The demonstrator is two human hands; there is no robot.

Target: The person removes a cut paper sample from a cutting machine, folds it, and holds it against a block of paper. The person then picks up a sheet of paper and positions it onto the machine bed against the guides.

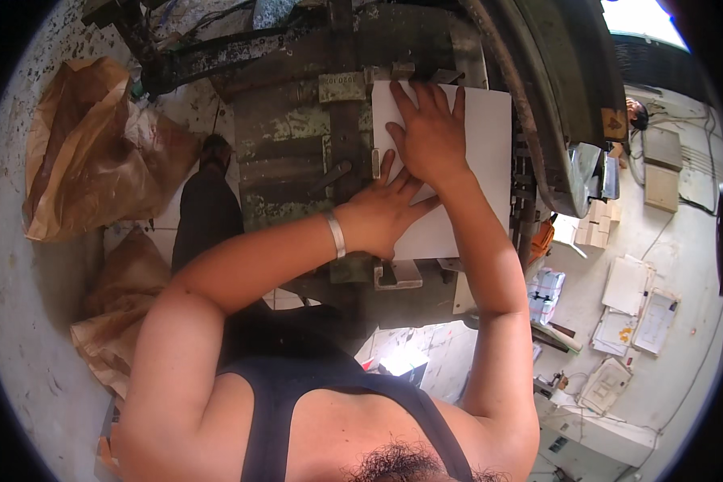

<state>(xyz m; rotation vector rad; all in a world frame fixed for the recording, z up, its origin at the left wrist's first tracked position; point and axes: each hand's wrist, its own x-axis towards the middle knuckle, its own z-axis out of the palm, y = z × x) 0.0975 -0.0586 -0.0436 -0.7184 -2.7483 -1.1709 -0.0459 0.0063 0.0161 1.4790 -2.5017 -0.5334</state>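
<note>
A white sheet or stack of paper (490, 145) lies flat on the worn green metal bed of a machine (281, 120). My right hand (434, 136) rests on its upper part, fingers spread and pointing away from me. Lower down, my left hand (381, 209) reaches in from the left with its fingers apart, lying across the paper's left edge. A pale band circles my left wrist. The right forearm crosses over the paper, close to the left fingertips. Small metal stops (399, 275) sit against the paper's near edge. Neither hand grasps anything.
A heavy curved machine frame (538, 104) rises just right of the paper. Crumpled brown paper bags (76, 161) stand at the left. On the right lie loose papers (628, 281), a white tray (657, 321) and cardboard boxes (663, 165). Part of another person (637, 114) shows at the far right.
</note>
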